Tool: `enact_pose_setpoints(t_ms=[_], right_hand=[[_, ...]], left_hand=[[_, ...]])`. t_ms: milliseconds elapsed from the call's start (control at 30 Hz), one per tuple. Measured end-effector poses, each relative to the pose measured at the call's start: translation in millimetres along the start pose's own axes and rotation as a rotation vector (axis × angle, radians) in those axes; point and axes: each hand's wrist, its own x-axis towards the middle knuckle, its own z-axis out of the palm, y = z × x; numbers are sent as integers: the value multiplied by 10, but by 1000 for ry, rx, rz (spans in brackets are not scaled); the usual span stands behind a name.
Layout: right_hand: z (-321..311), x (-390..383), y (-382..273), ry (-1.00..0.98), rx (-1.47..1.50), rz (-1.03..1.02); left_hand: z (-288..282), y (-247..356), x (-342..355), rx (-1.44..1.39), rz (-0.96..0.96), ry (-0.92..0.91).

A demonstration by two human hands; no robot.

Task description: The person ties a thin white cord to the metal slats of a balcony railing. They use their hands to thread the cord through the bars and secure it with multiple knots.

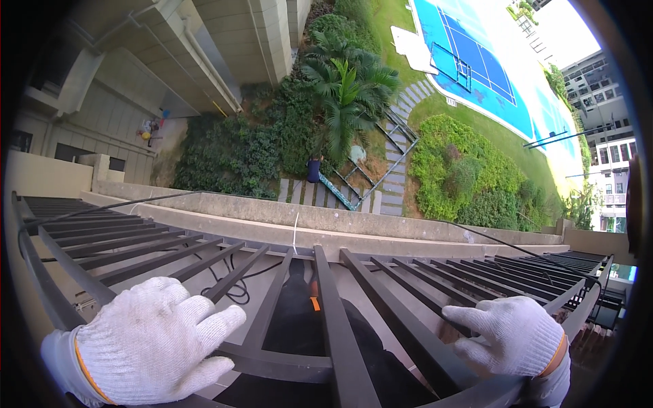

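Observation:
My left hand (149,340), in a white knit glove with an orange cuff edge, rests over the top of the dark metal railing (326,319) at lower left, its fingers apart and loosely bent. My right hand (507,336), gloved the same way, lies on the railing at lower right with the forefinger stretched out and the fingers apart. Between the bars, my dark-clothed legs show below, with a small orange tag (315,303). Black cables (235,289) loop behind the bars on the left. A thin white cord (296,224) crosses the concrete ledge (381,221) beyond the railing.
Far below, a person in dark blue (313,168) is at a metal frame (360,183) on a paved path beside a palm (340,95) and shrubs (462,163). A blue sports court (476,68) is at upper right, building walls (211,54) at upper left.

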Motion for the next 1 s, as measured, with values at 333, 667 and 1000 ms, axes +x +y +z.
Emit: enact_pose_setpoints(t_ms=[333, 667, 1000], right_hand=[[-4, 21, 16, -16, 76, -10], [-19, 35, 15, -42, 53, -8], [-9, 60, 32, -49, 63, -6]], left_hand=[[-1, 18, -7, -24, -98, -42], [-63, 31, 13, -61, -174, -200], [-14, 37, -3, -34, -196, -187]])
